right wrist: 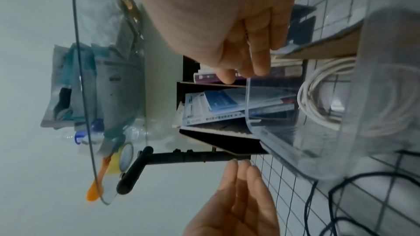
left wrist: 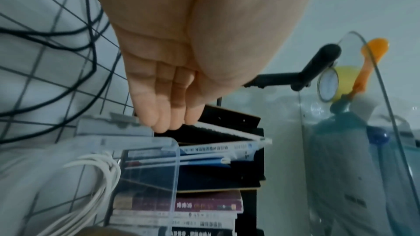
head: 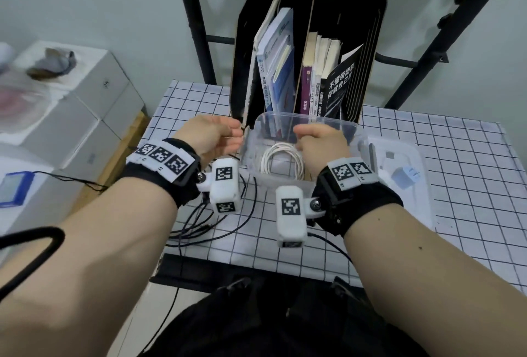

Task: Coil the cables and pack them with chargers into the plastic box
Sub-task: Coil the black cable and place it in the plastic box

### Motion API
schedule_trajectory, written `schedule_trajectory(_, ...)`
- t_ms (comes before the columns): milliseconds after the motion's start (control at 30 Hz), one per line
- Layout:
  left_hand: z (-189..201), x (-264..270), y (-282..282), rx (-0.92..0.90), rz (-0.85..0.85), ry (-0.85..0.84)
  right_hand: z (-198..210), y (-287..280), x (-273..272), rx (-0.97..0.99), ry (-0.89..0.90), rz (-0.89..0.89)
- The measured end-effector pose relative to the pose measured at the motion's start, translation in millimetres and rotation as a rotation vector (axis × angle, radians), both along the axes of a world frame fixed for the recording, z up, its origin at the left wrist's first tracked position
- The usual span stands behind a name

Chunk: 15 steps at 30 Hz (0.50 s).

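A clear plastic box [head: 353,134] stands mid-table in front of a book rack. A coiled white cable [head: 282,164] lies on its floor, also visible in the left wrist view [left wrist: 102,177] and the right wrist view [right wrist: 316,96]. My left hand [head: 235,135] hovers just left of the box, its fingers [left wrist: 170,114] straight and holding nothing. Above the box's far half, my right hand [head: 298,135] has loosely bent fingers [right wrist: 247,64] near the rim and holds nothing. Loose black cables [head: 225,222] sprawl on the checked cloth near the left front. A white charger [head: 405,178] rests on the lid at the right.
The box lid [head: 425,174] lies right of the box. A black book rack [head: 308,51] full of books stands close behind it. White cartons [head: 74,105] stack off the table's left edge. Black frame bars [head: 196,20] rise behind the table.
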<state>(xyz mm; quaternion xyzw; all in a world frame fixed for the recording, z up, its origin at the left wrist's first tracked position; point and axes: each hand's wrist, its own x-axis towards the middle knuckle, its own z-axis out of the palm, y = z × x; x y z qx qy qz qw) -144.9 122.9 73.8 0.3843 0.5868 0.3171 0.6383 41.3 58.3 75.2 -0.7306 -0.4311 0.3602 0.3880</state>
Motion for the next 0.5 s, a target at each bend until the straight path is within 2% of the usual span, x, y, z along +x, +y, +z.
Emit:
schedule_trajectory(333, -5, -73, -35, -0.061, 0.306, -0.03, -6, 15, -62, 0.018, 0.122, 0.049)
schedule_trajectory(500, -19, -100, -48, -0.128, 0.406, 0.024, -9, 20, -97, -0.014, 0.185, 0.132)
